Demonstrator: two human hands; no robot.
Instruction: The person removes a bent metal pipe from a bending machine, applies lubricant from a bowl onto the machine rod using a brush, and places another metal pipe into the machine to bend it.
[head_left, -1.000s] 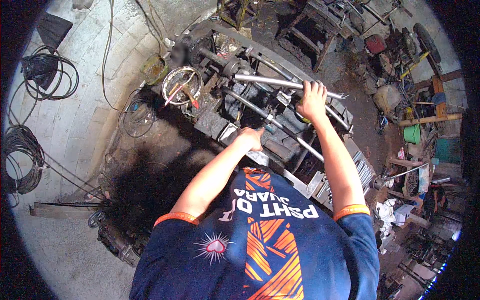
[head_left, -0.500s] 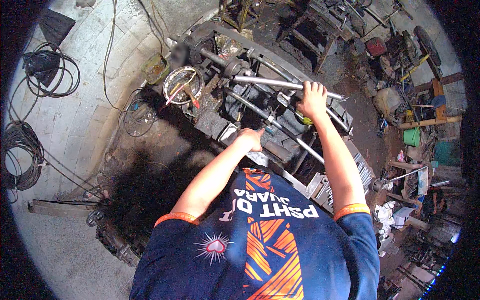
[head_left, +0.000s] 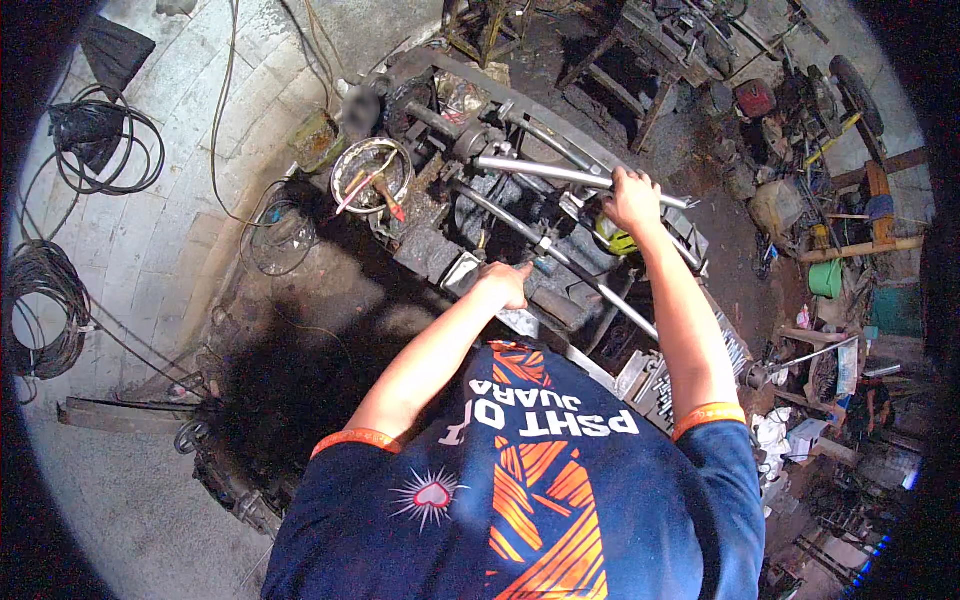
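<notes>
A smooth metal tube [head_left: 540, 171] slants across the top of a dirty machine frame [head_left: 425, 250], its left end at a round chuck-like part [head_left: 478, 143]. Near the tube's right end, the fingers of my right hand [head_left: 632, 205] curl over it from above. Below that wrist shows a yellow-green round thing [head_left: 617, 238], partly covered. My left hand [head_left: 503, 286] rests at the machine's near side, index finger stretched along a part there and the other fingers bent; what they hold is hidden. A second metal bar [head_left: 500, 213] runs between my hands.
A round container [head_left: 405, 183] with brushes stands on the machine's left end. Coiled black cable [head_left: 45, 305] lies at far left. Several metal rods [head_left: 660, 395] sit beside my right forearm. A green bucket [head_left: 825, 278] and clutter fill the right side.
The whole view has shifted slightly. More of the yellow-green round thing shows below my right wrist. Both hands keep nearly the same places on the machine and tube.
</notes>
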